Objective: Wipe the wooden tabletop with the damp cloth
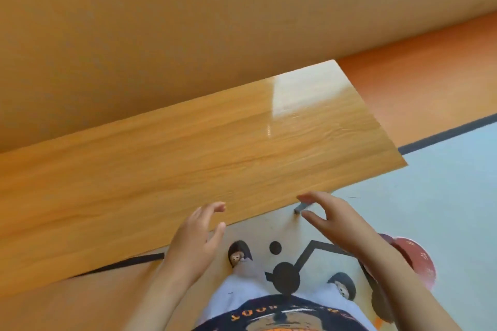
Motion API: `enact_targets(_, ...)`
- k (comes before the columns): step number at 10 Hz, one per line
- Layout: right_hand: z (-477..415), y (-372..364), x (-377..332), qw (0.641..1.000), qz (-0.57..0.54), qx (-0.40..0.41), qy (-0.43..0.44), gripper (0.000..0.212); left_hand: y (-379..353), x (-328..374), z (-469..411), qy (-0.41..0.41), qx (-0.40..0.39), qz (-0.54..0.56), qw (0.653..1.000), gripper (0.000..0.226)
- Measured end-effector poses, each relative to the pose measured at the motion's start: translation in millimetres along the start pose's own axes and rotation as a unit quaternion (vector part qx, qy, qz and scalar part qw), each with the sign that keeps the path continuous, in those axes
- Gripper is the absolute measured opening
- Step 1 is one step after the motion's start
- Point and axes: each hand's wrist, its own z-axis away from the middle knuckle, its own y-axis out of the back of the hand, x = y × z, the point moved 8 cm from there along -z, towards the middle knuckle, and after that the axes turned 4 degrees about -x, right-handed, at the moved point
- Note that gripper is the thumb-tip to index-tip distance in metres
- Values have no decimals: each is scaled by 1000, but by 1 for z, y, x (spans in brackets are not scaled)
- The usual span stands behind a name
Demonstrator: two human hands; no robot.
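A glossy wooden tabletop runs from the left edge to a corner at the right, pushed against a tan wall. My left hand hovers at the table's near edge, fingers loosely spread, holding nothing. My right hand floats just off the near right part of the edge, fingers relaxed and empty. No cloth is in view. A bright sheen lies on the far right part of the top.
A grey table leg shows under the near edge by my right hand. Below are my slippered feet on a pale floor with black markings. A reddish round object lies behind my right forearm. Orange flooring lies beyond the table's right end.
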Motion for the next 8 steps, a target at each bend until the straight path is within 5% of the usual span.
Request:
enact_targets(3, -87, -44, -138, 989, 54, -66, 119, 33, 83, -86, 4, 54, 68, 9, 996, 34)
enact_targets(6, -91, -60, -137, 971, 145, -133, 136, 32, 66, -79, 16, 76, 62, 43, 994, 29)
enact_targets(8, -90, -18, -141, 977, 124, -110, 135, 31, 75, -70, 7, 76, 93, 52, 991, 27)
